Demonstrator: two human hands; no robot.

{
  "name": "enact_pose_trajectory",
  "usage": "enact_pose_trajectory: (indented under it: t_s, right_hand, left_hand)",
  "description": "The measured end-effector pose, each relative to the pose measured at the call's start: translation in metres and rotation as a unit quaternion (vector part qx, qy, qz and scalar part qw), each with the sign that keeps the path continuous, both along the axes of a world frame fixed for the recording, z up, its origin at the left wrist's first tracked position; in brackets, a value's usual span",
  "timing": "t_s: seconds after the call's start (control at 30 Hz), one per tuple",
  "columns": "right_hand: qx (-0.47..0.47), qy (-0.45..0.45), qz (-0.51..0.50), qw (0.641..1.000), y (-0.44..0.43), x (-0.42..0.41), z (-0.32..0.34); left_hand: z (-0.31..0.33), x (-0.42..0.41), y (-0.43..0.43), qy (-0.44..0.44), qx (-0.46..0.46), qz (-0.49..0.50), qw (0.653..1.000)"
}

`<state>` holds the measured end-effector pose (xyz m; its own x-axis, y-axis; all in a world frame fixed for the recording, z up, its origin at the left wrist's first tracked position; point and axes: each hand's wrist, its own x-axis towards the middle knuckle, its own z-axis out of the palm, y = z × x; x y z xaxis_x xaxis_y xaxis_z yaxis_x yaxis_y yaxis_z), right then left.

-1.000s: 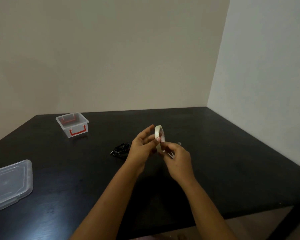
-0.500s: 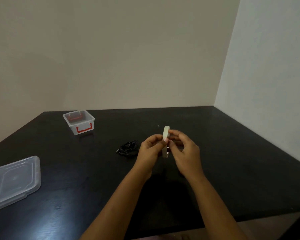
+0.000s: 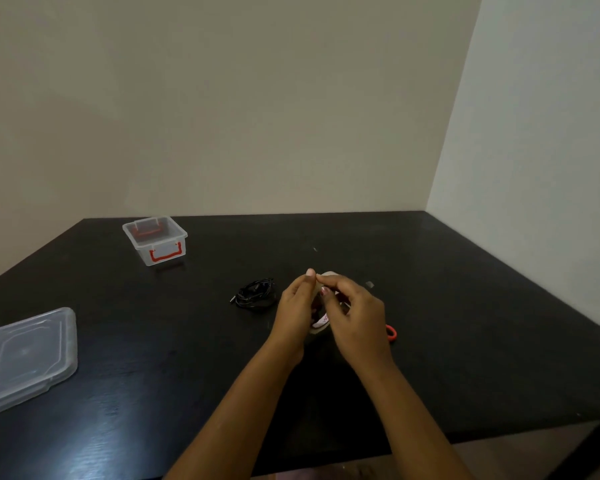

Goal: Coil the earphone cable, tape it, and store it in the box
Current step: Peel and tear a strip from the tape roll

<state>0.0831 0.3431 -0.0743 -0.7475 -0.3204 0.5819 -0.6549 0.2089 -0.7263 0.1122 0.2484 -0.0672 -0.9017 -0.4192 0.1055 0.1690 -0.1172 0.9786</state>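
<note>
A coiled black earphone cable lies on the black table, just left of my hands. Both hands are raised over the table's middle around a pale tape roll, mostly hidden between them. My left hand grips the roll from the left, thumb and finger pinched at its top. My right hand covers its right side, fingertips meeting the left hand's. The clear box with red handles stands open at the far left.
The clear lid lies flat near the left edge. A red object, partly hidden, lies on the table behind my right hand. A small pale scrap sits beyond the hands. Walls close the back and right sides.
The roll has tilted and sunk between my hands, which now hide most of it. My fingertips have come together at its top. The camera has shifted, so the red object shows.
</note>
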Motion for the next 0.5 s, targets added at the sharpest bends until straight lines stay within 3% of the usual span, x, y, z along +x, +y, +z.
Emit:
enact_pose_trajectory:
  t_s: [0.17,0.37,0.5]
  right_hand:
    - [-0.014,-0.054,-0.004,0.998,0.002,-0.004,0.006]
    - [-0.023,-0.123,0.010,0.992,0.010,-0.015,0.020]
    - [-0.002,-0.068,-0.016,0.998,0.011,-0.018,0.021]
  left_hand:
    - [-0.001,0.004,0.004,0.028,-0.052,0.023,0.998]
    - [-0.009,0.007,-0.002,0.067,-0.155,-0.018,0.985]
    - [-0.012,0.009,-0.003,0.066,-0.188,-0.025,0.980]
